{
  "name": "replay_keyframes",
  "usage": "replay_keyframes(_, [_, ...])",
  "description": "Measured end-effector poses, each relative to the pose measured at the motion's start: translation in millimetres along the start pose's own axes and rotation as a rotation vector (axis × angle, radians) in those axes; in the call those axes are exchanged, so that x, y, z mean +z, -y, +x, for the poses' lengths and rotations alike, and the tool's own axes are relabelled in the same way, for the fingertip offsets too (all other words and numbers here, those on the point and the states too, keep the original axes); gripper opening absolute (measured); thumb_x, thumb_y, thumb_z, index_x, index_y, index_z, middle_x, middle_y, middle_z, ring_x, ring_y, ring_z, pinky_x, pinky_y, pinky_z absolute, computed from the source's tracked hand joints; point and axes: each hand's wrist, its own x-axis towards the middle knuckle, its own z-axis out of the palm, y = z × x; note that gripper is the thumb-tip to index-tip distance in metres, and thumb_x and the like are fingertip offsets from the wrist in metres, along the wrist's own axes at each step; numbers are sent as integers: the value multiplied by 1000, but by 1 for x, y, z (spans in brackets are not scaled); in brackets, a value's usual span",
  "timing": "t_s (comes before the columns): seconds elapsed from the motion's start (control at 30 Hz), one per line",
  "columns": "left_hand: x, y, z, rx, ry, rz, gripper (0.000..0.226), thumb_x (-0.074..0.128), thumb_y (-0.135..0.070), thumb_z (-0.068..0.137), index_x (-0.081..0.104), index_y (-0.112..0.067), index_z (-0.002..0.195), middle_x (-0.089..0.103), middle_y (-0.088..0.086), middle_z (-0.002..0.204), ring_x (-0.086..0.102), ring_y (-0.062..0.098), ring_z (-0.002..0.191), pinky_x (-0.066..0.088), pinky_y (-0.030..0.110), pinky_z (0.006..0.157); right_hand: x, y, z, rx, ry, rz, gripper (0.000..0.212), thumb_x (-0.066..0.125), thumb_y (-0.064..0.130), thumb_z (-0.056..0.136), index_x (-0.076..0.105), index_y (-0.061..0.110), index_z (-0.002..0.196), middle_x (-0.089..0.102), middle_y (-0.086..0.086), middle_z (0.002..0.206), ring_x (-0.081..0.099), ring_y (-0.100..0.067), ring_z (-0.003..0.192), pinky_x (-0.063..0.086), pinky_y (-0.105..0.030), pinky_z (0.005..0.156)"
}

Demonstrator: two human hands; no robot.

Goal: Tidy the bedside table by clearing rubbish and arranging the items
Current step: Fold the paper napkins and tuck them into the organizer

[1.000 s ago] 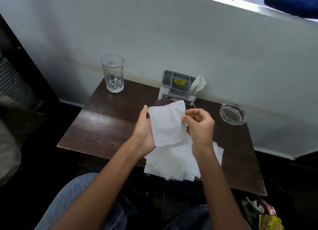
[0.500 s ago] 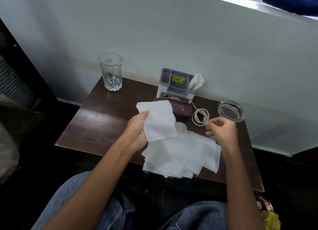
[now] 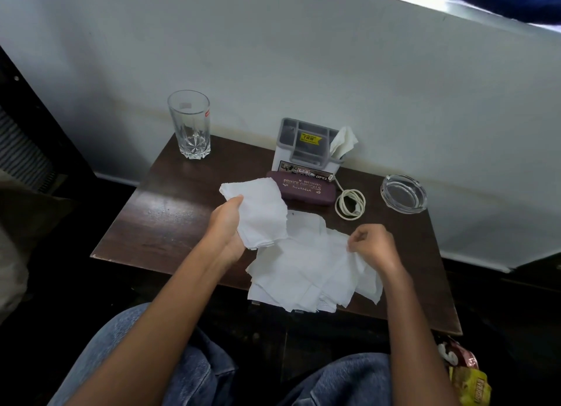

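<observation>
left hand (image 3: 226, 223) grips a tissue stack (image 3: 258, 211) above the table (image 3: 158, 220) | right hand (image 3: 375, 246) pinches a sheet of the loose tissue pile (image 3: 303, 272), just right of that stack

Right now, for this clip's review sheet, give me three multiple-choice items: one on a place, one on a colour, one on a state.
1. Where is the glass ashtray?
A. table's right rear
B. beside the tumbler
C. on the floor

2. What colour is the spectacle case?
A. white
B. maroon
C. green

3. What is the left hand doing?
A. resting flat and empty
B. holding a stack of tissues
C. lifting the tumbler

Key: 1 A, it sits near the wall, right of the coiled cable. 2 B, maroon with pale lettering. 3 B, fingers grip the tissue stack.
</observation>
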Motion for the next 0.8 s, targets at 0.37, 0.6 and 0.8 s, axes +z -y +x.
replay_keyframes(0.37, [1,1,0,-2,25,15,31,44,-24,97,54,-10,122,63,13,122,61,33,107,49,44,84,-3,0,-2,-16,36,43,7,69,3,73,66,10,75,67,-9,79,62,-20,77,45,-30,64])
replay_keyframes(0.6, [1,0,-2,-11,23,28,32,45,-24,96,54,-9,123,63,12,121,62,32,103,50,42,80,-11,2,-6,-48,-43,95,6,65,0,78,67,5,76,60,-3,68,52,-9,64,39,-20,55])
replay_keyframes(0.8, [2,1,-5,-14,63,53,30,45,-24,97,55,-10,120,65,11,116,64,28,94,52,39,76,-25,11,-13,-81,-187,138,5,67,1,77,68,5,76,63,-3,72,53,-8,65,38,-16,55])
